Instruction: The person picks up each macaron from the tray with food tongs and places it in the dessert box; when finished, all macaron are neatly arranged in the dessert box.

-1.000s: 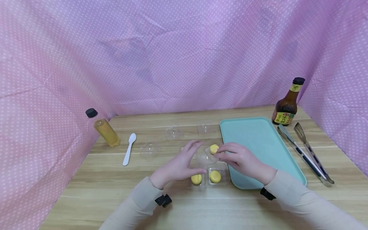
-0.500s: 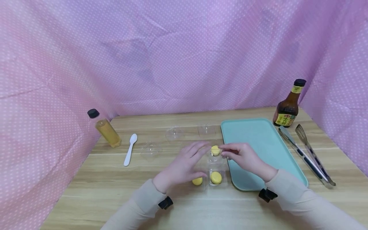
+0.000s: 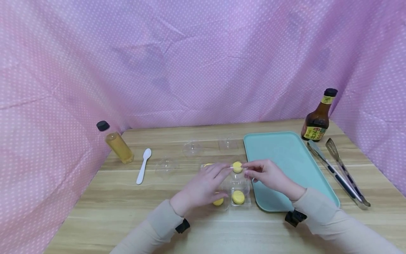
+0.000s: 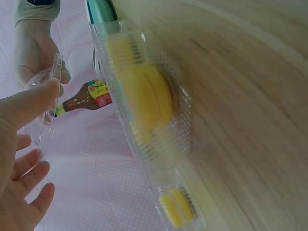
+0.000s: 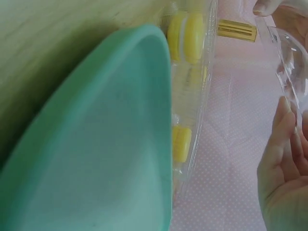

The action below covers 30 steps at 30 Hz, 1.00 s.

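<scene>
My left hand (image 3: 204,185) and right hand (image 3: 268,176) hold a clear domed plastic lid (image 5: 291,62) between them by its edges. It hangs just above a clear plastic container (image 4: 185,125) on the table. Yellow macarons sit in the container's compartments: one at the near right (image 3: 238,197), one behind it (image 3: 237,167), and two partly hidden by my left hand. In the left wrist view, the left thumb and fingers take the lid's rim (image 4: 57,72) from opposite sides. On the far side, right fingertips (image 5: 284,110) pinch the lid.
A turquoise tray (image 3: 285,148) lies right beside the container. Farther right are metal tongs (image 3: 333,171), a slotted turner (image 3: 344,167) and a brown sauce bottle (image 3: 317,121). Several clear lids (image 3: 192,148) lie behind; a white spoon (image 3: 144,165) and an oil bottle (image 3: 118,146) stand left.
The right hand has drawn slightly right, and its fingers have closed on the lid's edge. My left hand has shifted a little right, covering more of the left macarons.
</scene>
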Available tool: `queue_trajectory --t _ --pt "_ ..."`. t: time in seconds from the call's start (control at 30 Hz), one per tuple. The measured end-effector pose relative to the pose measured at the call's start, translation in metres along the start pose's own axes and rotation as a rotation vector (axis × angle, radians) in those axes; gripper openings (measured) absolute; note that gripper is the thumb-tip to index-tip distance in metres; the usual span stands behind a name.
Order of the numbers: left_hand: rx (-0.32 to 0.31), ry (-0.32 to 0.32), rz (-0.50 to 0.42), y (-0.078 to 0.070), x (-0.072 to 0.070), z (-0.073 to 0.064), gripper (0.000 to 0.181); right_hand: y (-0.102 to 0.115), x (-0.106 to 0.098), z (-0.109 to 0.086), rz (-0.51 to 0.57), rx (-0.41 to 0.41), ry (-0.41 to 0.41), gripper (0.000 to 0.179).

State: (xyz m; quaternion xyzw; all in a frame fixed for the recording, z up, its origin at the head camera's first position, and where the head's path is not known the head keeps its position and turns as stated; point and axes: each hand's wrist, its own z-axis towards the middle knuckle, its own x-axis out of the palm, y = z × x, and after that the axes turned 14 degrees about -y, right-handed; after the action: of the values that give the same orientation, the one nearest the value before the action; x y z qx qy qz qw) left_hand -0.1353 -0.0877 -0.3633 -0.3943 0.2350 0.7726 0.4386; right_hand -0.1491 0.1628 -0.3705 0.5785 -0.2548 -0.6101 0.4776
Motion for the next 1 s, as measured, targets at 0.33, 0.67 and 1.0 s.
queue_trajectory --t 0.33,0.67,1.0 --pt "-0.151 0.114 -0.148 0.0 0.001 -0.001 0.073 -0.002 -0.004 -0.017 -0.218 -0.242 0.026 0.052" --pt "-0.24 0.211 -0.254 -0.003 0.004 0.001 0.072 0.001 -0.002 -0.032 -0.474 -0.412 -0.013 0.064" --pt "-0.269 0.306 -0.254 -0.01 0.014 -0.003 0.071 -0.001 0.005 -0.041 -0.582 -0.402 0.043 0.069"
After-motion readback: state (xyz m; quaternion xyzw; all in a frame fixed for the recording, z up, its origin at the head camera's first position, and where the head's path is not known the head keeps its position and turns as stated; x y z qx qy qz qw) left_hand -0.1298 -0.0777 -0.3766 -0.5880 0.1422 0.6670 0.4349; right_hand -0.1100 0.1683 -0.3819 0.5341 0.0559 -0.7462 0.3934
